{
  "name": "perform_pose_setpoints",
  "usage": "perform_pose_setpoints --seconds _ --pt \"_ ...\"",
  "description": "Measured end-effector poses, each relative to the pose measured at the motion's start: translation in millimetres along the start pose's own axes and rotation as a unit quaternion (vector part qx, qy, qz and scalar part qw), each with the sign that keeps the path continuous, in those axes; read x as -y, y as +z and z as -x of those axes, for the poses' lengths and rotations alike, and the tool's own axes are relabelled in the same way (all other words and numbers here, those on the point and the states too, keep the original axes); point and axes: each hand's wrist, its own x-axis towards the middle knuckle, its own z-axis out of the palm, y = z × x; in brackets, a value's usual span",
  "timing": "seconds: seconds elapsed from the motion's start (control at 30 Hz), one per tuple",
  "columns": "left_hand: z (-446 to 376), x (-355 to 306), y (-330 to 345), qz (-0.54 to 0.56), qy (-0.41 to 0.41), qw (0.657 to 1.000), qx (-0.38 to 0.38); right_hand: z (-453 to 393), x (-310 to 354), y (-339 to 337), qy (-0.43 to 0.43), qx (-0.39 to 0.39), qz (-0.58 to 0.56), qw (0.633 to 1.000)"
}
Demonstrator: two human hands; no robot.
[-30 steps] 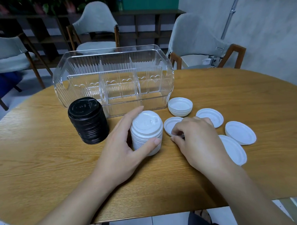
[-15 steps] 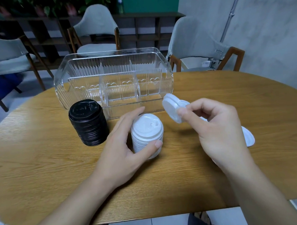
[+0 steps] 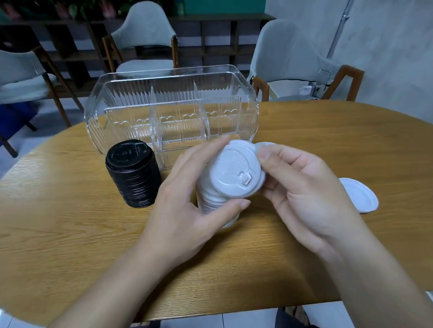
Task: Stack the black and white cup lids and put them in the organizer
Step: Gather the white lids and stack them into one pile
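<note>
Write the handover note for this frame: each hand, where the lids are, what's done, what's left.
Left hand: grips the white lid stack, which stands on the table.
Right hand: pinches a single white lid, tilted on top of that stack and not yet seated.
Black lid stack: standing left of the white one, in front of the organizer.
Organizer: clear, no lids visible inside.
Loose white lids: one on the table to the right, part of another behind the right thumb; the hand may hide others.
Done: black lids stacked; white stack largely built.
Left: seat this lid, add the loose ones, move both stacks into the organizer.
</note>
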Motion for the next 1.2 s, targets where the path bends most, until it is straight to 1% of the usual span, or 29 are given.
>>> perform_pose_setpoints --seconds 0.07,0.1,0.17,0.2,0.27,0.3,0.33,0.43,0.53,0.7,0.8,0.87,0.93,1.03,1.13,1.2 --pt "0.7 -0.2 -0.8 -0.018 0.002 1.000 -0.012 0.5 0.6 1.9 -0.004 0.003 0.013 1.000" --pt "0.8 -0.4 -1.4 -0.029 0.002 0.999 -0.019 1.1 1.0 2.7 -0.019 -0.004 0.039 0.999" --pt "0.9 -0.6 -2.8 -0.049 -0.007 0.998 -0.031 3.4 3.0 3.9 -0.077 -0.031 0.136 0.987" --pt "0.9 -0.8 -3.4 -0.056 -0.016 0.998 -0.037 5.2 4.2 4.5 -0.115 -0.038 0.196 0.973" --pt "0.1 -0.6 -4.6 -0.070 -0.028 0.996 -0.051 9.0 4.9 5.1 -0.182 -0.016 0.311 0.933" --pt "-0.1 0.1 -5.1 -0.079 -0.027 0.995 -0.056 10.6 4.0 4.8 -0.199 -0.001 0.352 0.915" --pt "0.0 0.8 -5.5 -0.089 -0.022 0.994 -0.060 12.2 3.2 4.7 -0.202 0.013 0.373 0.905" --pt "0.8 2.7 -6.7 -0.119 -0.002 0.991 -0.068 13.8 -1.9 7.4 -0.184 0.037 0.380 0.906" --pt "1.5 3.0 -7.0 -0.136 0.015 0.987 -0.080 13.1 -5.6 10.0 -0.168 0.040 0.376 0.911" --pt "2.8 2.9 -4.9 -0.154 0.020 0.983 -0.099 8.7 -6.2 10.1 -0.153 0.041 0.322 0.933" --pt "3.1 3.0 -4.7 -0.144 0.016 0.986 -0.082 6.1 -9.0 7.9 -0.156 0.039 0.280 0.946" --pt "4.6 3.8 -4.2 -0.105 -0.017 0.993 -0.050 2.0 -12.5 3.6 -0.161 0.030 0.283 0.945" --pt "6.5 5.0 -2.7 -0.050 -0.079 0.996 -0.012 -3.0 -17.2 -0.4 -0.164 0.016 0.309 0.937" --pt "10.5 8.1 2.0 0.029 -0.177 0.983 0.038 -7.2 -22.9 -0.7 -0.165 0.003 0.369 0.915" --pt "13.7 12.8 7.7 0.057 -0.222 0.972 0.047 -7.4 -26.5 1.5 -0.174 0.014 0.421 0.890" --pt "15.1 16.5 10.9 0.058 -0.232 0.970 0.047 -6.0 -28.5 3.1 -0.174 0.031 0.443 0.879"
